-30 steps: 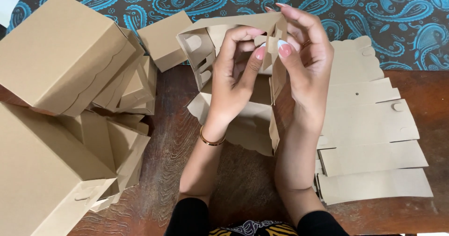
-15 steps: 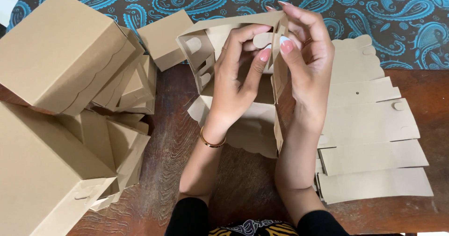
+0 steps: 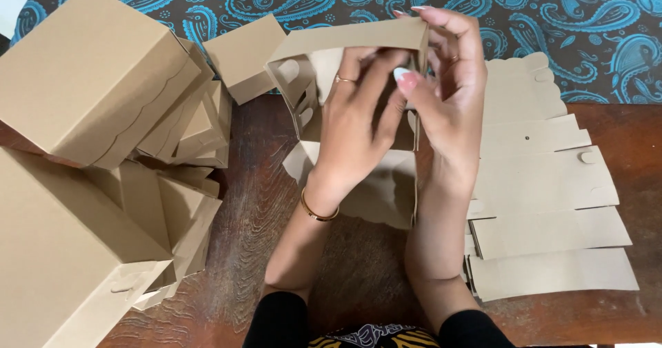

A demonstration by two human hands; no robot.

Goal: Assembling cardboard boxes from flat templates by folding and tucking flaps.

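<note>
Both hands work on a half-folded cardboard box (image 3: 358, 113) held upright over the wooden table (image 3: 358, 272), between a heap of finished boxes (image 3: 103, 155) on the left and a fanned stack of flat blanks (image 3: 545, 203) on the right. A blue paisley cloth (image 3: 538, 10) covers the far edge.

The left hand (image 3: 358, 124) reaches into the box's open cavity, fingers curled together against the inner wall; whether they pinch a flap cannot be told, since the tips are hidden behind the card. A gold bangle (image 3: 318, 210) sits on that wrist. The right hand (image 3: 452, 86) is clamped on the box's right corner, thumb inside and fingers wrapped over the top edge.

Compared with the earlier frames, the left hand has gone deeper into the box: a second ago its fingers lay over the front with a small tab showing between the two hands, and now that tab is out of sight. The top panel, tilted and partly covered before, now lies as a flat straight strip across the box's upper edge. The right hand has kept its place at the corner. The heap, the blanks and the cloth are unchanged.
</note>
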